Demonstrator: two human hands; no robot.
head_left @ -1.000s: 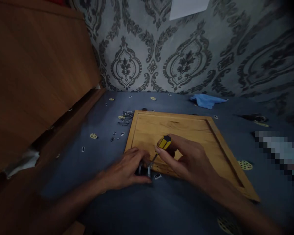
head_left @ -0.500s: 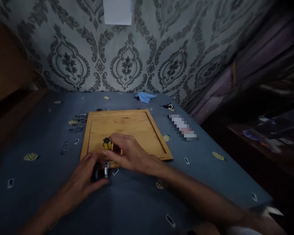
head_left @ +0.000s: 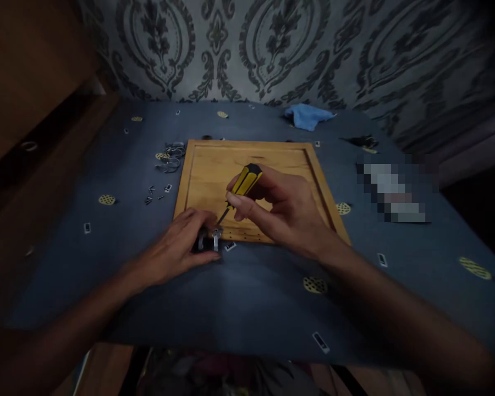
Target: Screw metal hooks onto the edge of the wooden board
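Note:
A yellow and black screwdriver is pinched in my right hand, its shaft slanting down to a metal hook at the near left edge of the wooden board. My left hand is curled around that hook, thumb below and fingers above, pressing at the board's edge. The tip of the screwdriver is close to the hook's top; whether it sits in a screw is too small to tell. Small dark holes run along the board's near edge.
Several metal hooks lie left of the board, with small screws nearer. A blue cloth and a dark object are at the back right. A blurred-out packet lies on the right of the patterned tablecloth.
The view has tilted down and shifted left. My right hand now holds the screwdriver slanted, with its shaft showing; before, its handle end faced me. My left hand stays at the hook.

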